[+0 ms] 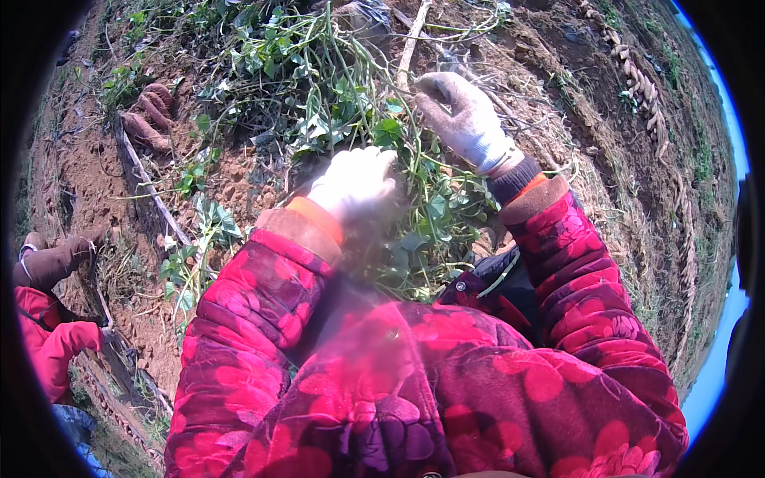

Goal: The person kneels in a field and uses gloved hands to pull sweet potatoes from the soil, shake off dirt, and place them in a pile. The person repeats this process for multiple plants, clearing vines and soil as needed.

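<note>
My left hand (pixel 355 179), in a pale work glove, lies against a tangle of green leafy vines (pixel 334 101) in the middle of the view; glare washes it out and its fingertips are hidden among the stems. To its right, my right hand (pixel 460 116) wears a soiled white glove. Its thumb and fingers curve towards each other with a gap between them, above the soil and dry stalks at the edge of the vines, and no object shows between them. More vines trail down between my forearms to my body.
Reddish sweet potatoes (pixel 149 116) lie on the soil at upper left. A long stick (pixel 152 194) runs beside them. Another person (pixel 57 334) in a red top is at the far left edge. Rows of dug tubers (pixel 639 77) stretch along the field on the right.
</note>
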{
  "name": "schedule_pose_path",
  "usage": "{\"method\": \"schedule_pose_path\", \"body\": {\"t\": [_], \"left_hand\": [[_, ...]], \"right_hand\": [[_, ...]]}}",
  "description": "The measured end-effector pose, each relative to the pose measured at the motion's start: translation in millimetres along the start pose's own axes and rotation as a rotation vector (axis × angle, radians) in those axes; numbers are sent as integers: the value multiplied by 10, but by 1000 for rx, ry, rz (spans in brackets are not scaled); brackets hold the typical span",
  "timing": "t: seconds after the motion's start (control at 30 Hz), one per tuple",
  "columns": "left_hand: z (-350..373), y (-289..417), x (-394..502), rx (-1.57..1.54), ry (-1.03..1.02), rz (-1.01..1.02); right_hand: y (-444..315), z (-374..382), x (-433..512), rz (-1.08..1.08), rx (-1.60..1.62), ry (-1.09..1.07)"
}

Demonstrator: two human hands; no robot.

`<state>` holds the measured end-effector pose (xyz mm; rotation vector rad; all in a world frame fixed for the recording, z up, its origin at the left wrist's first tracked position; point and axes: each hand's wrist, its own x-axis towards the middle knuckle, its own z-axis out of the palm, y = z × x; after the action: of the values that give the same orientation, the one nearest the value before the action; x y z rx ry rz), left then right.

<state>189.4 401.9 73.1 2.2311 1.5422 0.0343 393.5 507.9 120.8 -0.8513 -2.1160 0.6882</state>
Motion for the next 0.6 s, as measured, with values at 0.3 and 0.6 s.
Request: {"method": "schedule_pose_path", "body": {"t": [0.3, 0.6], "left_hand": [[-139, 156, -210, -52, 26, 8], [-236, 474, -305, -129, 250, 4]], "right_hand": [[871, 417, -503, 738, -237, -597], [-39, 716, -808, 727, -214, -358]]}}
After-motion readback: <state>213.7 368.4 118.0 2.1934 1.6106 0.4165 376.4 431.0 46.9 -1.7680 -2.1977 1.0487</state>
